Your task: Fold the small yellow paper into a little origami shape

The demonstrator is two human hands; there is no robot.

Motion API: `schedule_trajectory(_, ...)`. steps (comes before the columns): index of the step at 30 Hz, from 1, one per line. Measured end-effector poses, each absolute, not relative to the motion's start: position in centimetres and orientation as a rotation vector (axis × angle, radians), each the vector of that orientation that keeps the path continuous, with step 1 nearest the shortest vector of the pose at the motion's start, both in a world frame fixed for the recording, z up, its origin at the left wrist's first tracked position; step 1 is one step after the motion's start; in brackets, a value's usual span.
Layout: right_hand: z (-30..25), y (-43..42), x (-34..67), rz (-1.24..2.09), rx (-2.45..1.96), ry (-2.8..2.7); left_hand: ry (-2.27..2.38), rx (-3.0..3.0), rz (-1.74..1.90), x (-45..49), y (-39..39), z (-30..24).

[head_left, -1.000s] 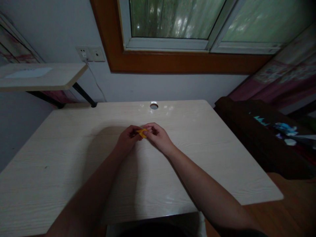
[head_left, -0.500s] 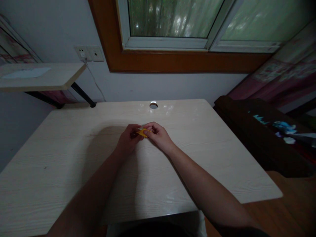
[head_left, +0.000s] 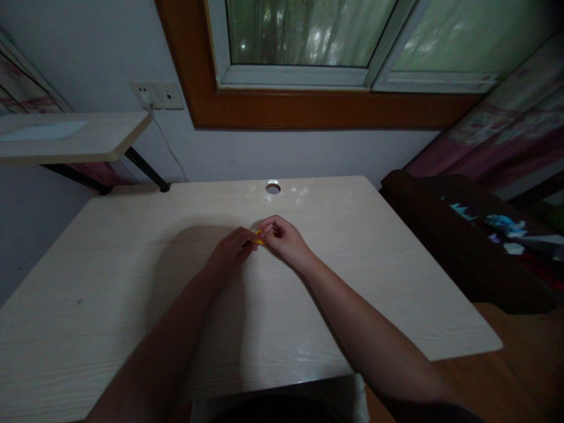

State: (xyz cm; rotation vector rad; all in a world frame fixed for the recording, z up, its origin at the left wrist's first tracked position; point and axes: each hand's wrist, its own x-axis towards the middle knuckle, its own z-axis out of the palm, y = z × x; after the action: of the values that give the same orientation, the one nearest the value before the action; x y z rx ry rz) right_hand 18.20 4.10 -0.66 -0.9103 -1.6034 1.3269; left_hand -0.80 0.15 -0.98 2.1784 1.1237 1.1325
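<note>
A small yellow piece of what looks like folded paper [head_left: 258, 237] is held just above or on the pale wood-grain table [head_left: 352, 311]. My right hand [head_left: 284, 241] pinches it from the right between thumb and fingers. From the left, my left hand [head_left: 231, 249] closes its fingers on the other side, their tips meeting those of the right hand. Most of the yellow piece is hidden behind the fingers, so its exact shape does not show.
A raised shelf [head_left: 123, 132] on black legs stands at the table's back left. A round cable hole [head_left: 273, 188] lies near the back edge. A plugged-in white cord [head_left: 170, 144] runs down the wall. At right is dark furniture [head_left: 440, 235] with bluish items.
My left fingers have moved over the yellow paper and flattened, covering more of it. The right hand keeps its pinch in nearly the same place.
</note>
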Motion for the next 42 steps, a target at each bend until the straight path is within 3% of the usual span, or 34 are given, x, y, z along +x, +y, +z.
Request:
schedule_trajectory(9,0.4,3.7,18.7,1.355,-0.768,-1.585,1.189,1.821,1.232,-0.8,-0.1,-0.9)
schedule_trajectory(16,0.7,4.3,19.3,1.095,-0.675,-1.831,1.225,1.539,1.314,-0.9,0.0,-1.0)
schedule_trajectory(42,2.1,4.0,20.0,0.642,-0.620,-2.122,1.052,1.756,1.359,-1.1,0.1,-0.4)
